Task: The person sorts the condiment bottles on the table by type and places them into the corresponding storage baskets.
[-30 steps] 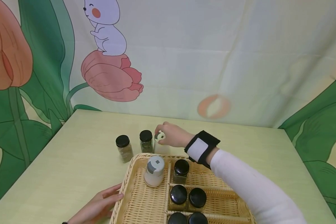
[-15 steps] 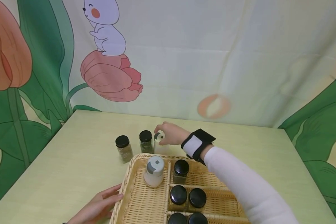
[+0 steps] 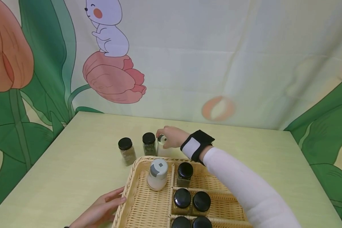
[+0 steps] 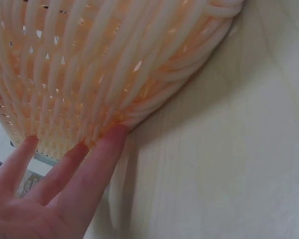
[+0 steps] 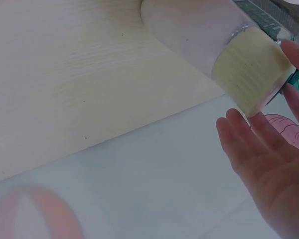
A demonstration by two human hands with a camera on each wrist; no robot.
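My right hand (image 3: 174, 136) holds a white seasoning bottle by its pale yellow-green cap (image 5: 251, 67), thumb and fingers around the cap's sides. The bottle's white body (image 3: 163, 152) stands upright on the table, just behind the wicker basket (image 3: 143, 205). Beside it is a black-capped spice jar (image 3: 149, 147), and farther left another one (image 3: 127, 153) with brownish contents. At the basket's left side, my left hand (image 3: 104, 204) touches the woven wall with nearly straight fingers (image 4: 92, 172). A similar white bottle with a grey-marked top (image 3: 157, 177) stands in the basket's left compartment.
Several black-capped jars (image 3: 182, 199) stand in the basket's right compartments, separated by wicker dividers (image 3: 171, 196). The pale wooden table (image 3: 88, 152) ends at a printed cloth backdrop (image 3: 182, 79). The basket's near end is cut off by the frame.
The right wrist and forearm have shifted a little left, while the fingers stay at the bottle's cap. The left hand, basket and jars look unmoved.
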